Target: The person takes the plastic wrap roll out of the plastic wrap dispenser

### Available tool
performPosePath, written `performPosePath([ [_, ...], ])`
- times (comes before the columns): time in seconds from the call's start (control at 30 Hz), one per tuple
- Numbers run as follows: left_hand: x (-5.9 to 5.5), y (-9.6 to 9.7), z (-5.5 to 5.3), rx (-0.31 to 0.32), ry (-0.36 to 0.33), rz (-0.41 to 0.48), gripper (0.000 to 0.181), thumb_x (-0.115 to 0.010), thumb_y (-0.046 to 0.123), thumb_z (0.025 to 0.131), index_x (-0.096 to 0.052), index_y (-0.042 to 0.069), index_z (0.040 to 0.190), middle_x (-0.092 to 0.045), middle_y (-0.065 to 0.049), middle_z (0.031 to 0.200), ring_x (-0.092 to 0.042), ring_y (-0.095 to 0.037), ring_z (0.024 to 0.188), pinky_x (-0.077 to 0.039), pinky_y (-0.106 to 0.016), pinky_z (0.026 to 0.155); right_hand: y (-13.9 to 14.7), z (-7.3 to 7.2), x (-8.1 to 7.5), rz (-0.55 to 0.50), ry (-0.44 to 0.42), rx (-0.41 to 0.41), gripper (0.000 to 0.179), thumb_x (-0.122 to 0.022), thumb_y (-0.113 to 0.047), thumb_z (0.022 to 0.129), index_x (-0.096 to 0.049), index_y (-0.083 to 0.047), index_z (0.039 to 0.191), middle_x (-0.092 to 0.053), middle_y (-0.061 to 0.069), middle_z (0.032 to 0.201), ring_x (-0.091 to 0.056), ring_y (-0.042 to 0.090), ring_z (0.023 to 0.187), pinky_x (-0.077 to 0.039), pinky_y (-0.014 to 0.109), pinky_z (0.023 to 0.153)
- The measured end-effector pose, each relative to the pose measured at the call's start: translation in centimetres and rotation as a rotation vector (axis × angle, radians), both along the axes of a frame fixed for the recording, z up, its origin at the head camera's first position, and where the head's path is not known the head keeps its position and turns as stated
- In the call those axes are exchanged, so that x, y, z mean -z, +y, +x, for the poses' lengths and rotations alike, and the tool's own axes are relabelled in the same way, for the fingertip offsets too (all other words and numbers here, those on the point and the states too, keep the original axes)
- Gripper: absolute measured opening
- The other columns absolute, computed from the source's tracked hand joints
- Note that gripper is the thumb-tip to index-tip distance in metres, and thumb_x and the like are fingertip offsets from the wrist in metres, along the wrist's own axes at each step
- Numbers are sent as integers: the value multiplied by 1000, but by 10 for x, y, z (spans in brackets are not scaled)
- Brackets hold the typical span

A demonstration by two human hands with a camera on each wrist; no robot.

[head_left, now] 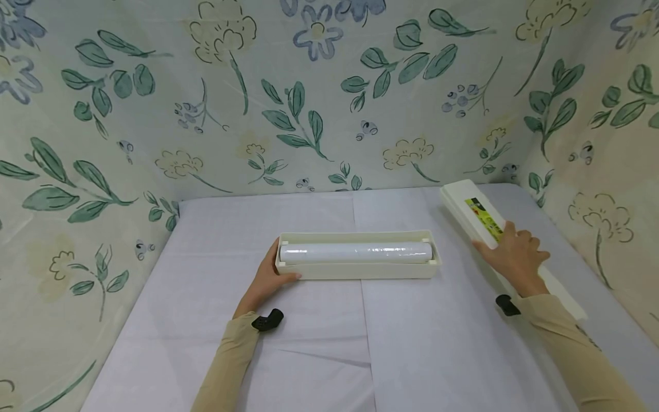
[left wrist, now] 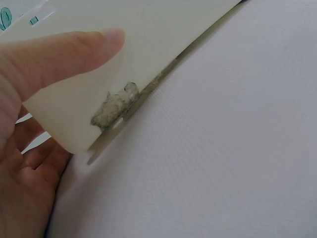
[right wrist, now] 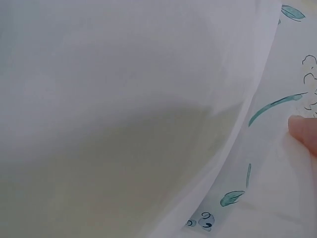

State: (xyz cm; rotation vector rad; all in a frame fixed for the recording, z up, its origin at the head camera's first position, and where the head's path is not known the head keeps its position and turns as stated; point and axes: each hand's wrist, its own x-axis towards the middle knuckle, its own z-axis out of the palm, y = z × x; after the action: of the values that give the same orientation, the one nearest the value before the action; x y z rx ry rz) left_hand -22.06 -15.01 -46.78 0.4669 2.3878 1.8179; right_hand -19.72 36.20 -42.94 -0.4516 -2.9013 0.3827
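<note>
A long cream-white plastic box lies lidless in the middle of the table, with a shiny roll of cling film along its inside. My left hand grips the box's left end, thumb on the front wall and fingers round the end. In the left wrist view, a grey, rough patch marks the wall's lower edge below the thumb. At the right, my right hand holds the long white lid across its width. A yellow-green label sits on the lid. In the right wrist view only a fingertip shows.
A pale cloth with a seam and creases covers the table. Flower-printed fabric hangs behind it and at both sides. Each wrist carries a black device. The lid lies slanted near the table's right edge.
</note>
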Motion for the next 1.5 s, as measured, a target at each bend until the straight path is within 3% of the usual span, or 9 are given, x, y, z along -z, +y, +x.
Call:
performPosePath([
  [0.3,-1,0,1,-9,-7,3,103,-79,3,71,-16,15,151,-42,-15,141,-42,-17,117,-37,-22,96,6,3,1,-13,39,10,87,-60,-57,80,-34,18,116,-42,40,86,-40,58,80,-27,70,57],
  [0.47,-2,1,2,-11,-17,2,104,-78,2,70,-15,15,151,-42,-15,141,-43,-16,116,-38,-20,95,11,6,4,-47,9,32,88,-58,-59,80,-35,19,112,-40,39,83,-38,55,76,-26,67,56],
  [0.97,-2,2,2,-7,-19,-1,103,-78,2,71,-15,15,151,-42,-15,140,-44,-14,114,-39,-19,93,18,8,7,-67,-53,61,92,-54,-61,82,-31,23,111,-38,46,89,-36,63,84,-25,75,63],
  [1.1,1,1,0,-11,-26,0,104,-78,2,71,-14,18,151,-42,-14,141,-43,-14,116,-39,-19,94,20,7,9,-60,-82,79,90,-53,-60,83,-30,23,111,-37,46,90,-36,62,85,-25,75,66],
  [1.33,25,-3,-12,-25,-5,-3,105,-80,5,70,-17,28,150,-43,-9,141,-44,-14,116,-39,-17,93,26,5,12,-61,-173,130,92,-51,-58,84,-25,23,117,-36,46,96,-35,61,92,-26,73,72],
  [1.5,28,-3,-12,-25,20,-12,106,-81,8,70,-16,28,150,-42,-8,141,-44,-16,118,-39,-18,95,30,5,11,-72,-216,131,98,-49,-61,84,-21,26,121,-32,52,106,-31,67,100,-23,78,77],
])
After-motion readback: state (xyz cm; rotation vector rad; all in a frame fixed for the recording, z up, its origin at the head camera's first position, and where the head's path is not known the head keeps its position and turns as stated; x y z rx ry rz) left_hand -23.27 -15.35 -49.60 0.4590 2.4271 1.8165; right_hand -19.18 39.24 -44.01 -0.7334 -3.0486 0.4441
